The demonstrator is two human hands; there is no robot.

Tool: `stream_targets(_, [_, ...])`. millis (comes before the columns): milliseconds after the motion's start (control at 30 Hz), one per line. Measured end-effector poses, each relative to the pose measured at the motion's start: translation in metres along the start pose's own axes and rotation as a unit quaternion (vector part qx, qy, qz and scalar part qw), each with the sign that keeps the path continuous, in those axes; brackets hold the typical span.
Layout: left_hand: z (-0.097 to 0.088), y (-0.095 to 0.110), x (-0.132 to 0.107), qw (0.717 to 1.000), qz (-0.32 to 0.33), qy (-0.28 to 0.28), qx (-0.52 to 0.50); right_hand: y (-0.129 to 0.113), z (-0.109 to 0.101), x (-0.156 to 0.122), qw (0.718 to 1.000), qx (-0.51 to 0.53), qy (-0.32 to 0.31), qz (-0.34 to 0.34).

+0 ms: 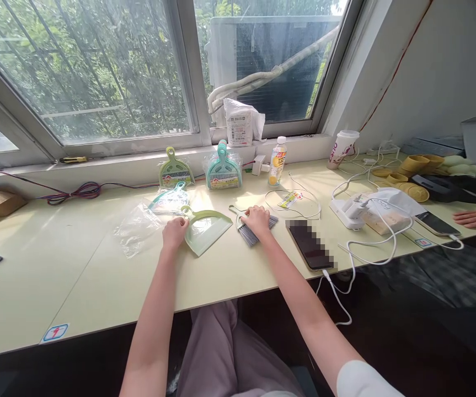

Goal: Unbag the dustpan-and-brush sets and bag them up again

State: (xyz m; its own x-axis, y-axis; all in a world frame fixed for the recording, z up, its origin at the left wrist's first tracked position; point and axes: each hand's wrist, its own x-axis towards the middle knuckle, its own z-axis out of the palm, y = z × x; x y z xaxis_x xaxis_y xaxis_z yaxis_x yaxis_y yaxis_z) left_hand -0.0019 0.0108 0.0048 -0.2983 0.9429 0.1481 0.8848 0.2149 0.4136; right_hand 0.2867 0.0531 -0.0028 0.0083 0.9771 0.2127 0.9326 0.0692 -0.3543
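Surroundings first: plastic wrapper [136,227] just left of the left hand [175,231], wrapped teal set [169,199] lying behind it. Wrapped green set [175,172] and wrapped teal stack [223,172] stand at the window wall, bottle [278,162] to their right. Label card [290,199] inside a thin cable loop behind the right hand [257,220]; phone [310,245] just right of the brush, nearest obstacle that side, with white charger [351,212] and cables beyond. Co-worker's hand [475,218] well apart at far right

Grip: left closed on the left rim of the green dustpan [209,234], which lies on the table [109,286]. Right closed over the brush [248,237] from above, bristles toward the person; far-side fingertips hidden

Edges: narrow gap between dustpan and brush, more room from both to the table's front edge
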Motion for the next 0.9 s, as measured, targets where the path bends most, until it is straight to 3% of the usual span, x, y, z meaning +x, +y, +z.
stream_targets(233, [-0.001,0.007,-0.006,0.997,0.049,-0.006,0.053,0.001,0.0,0.006,0.992,0.109,0.059,0.031])
stream_targets(400, [0.005,0.024,-0.015,0.99,0.125,-0.036,0.047,-0.017,0.004,-0.004,0.989,0.126,0.06,-0.05])
stream_targets(633, [0.025,0.055,-0.031,0.972,0.213,-0.092,-0.044,-0.039,0.02,-0.019,0.984,0.103,0.035,-0.144])
stream_targets(767, [0.029,0.06,-0.033,0.97,0.198,-0.115,-0.084,-0.039,0.022,-0.018,0.982,0.117,0.019,-0.149])
stream_targets(900, [0.03,0.063,-0.034,0.981,0.151,-0.092,-0.078,-0.037,0.017,-0.016,0.981,0.116,0.0,-0.155])
